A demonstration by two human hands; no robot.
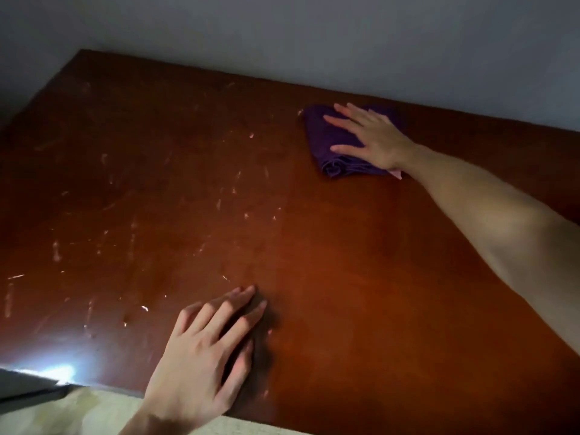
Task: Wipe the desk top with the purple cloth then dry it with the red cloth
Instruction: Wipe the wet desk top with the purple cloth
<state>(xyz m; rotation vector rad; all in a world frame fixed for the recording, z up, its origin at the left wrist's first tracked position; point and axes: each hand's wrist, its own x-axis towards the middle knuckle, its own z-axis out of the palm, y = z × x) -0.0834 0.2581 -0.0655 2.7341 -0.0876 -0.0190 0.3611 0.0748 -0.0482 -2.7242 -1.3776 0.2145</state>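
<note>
A right hand (373, 136), fingers straight and spread, presses a folded purple cloth (339, 146) near the far right edge of a scratched reddish-brown wooden desk top (314, 246). The left hand (207, 346) rests flat, fingers straight, holding nothing, at the near edge. Wiping well probably means even pressure and overlapping strokes towards the left. No red cloth shows.

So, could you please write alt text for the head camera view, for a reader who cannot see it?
A person's right hand presses flat on a folded purple cloth near the far edge of a scratched reddish-brown desk top. The left hand rests flat on the desk near its front edge. A grey wall stands behind.
</note>
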